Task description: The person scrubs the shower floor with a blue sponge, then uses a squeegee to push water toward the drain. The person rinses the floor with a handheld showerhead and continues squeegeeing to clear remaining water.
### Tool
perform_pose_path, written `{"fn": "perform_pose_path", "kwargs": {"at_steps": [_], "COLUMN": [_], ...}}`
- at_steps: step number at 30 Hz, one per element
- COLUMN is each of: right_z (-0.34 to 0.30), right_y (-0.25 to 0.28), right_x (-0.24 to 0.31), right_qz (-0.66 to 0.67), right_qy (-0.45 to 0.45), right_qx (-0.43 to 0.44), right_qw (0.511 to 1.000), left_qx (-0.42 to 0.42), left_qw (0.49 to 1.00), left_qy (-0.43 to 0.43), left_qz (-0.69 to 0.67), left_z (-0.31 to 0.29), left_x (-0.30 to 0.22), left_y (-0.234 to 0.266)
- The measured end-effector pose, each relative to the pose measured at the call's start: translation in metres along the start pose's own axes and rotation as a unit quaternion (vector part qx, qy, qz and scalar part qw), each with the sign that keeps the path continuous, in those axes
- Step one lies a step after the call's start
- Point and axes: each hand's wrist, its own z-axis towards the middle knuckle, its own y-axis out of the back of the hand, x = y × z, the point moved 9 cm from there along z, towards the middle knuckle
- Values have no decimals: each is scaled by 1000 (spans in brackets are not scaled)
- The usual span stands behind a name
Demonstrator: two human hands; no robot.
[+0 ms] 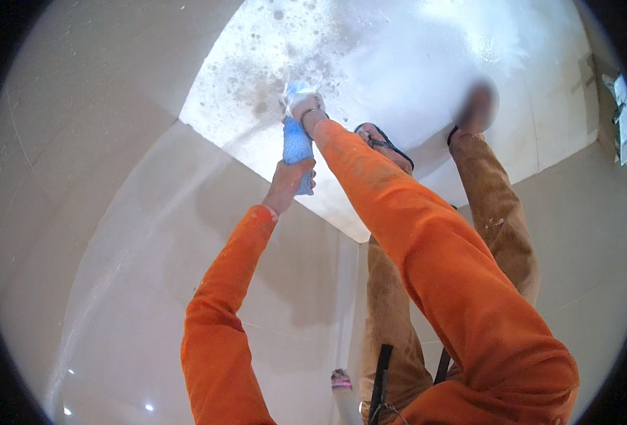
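A light blue cloth point(298, 145), twisted into a thick roll, is stretched between my two hands over the floor. My left hand point(290, 183) wraps round its lower end. Farther out, my right hand point(308, 106) grips the upper part, and a bit of blue cloth sticks out past the fist. Below the hands, the pale floor point(257, 78) is brightly lit and marked with dark spots and wet-looking patches. Orange sleeves cover both my arms.
My sandalled foot point(384, 144) stands right of the cloth; my other foot point(478, 108) is blurred. Beige tiled walls point(115, 78) meet the floor at the left and near side. A small pink item point(340, 379) lies low in view. White and green items point(625, 120) are at the right edge.
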Motion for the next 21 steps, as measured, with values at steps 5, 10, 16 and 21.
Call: {"fn": "perform_pose_path", "kwargs": {"at_steps": [5,10,16,21], "right_z": [-50,-59,-79,-8], "right_y": [46,72,21,5], "right_x": [33,30,51,31], "right_qz": [73,331,762,290], "right_qy": [-130,-35,-32,172], "right_qx": [-25,29,270,103], "right_qw": [989,943,588,936], "left_qx": [-223,-48,332,156], "left_qw": [939,997,859,956], "left_qy": [-165,-51,106,85], "left_qz": [203,39,-376,-233], "left_z": [3,-23,-90,-62], "left_x": [-25,-24,-8,5], "left_y": [22,10,-52,-28]}}
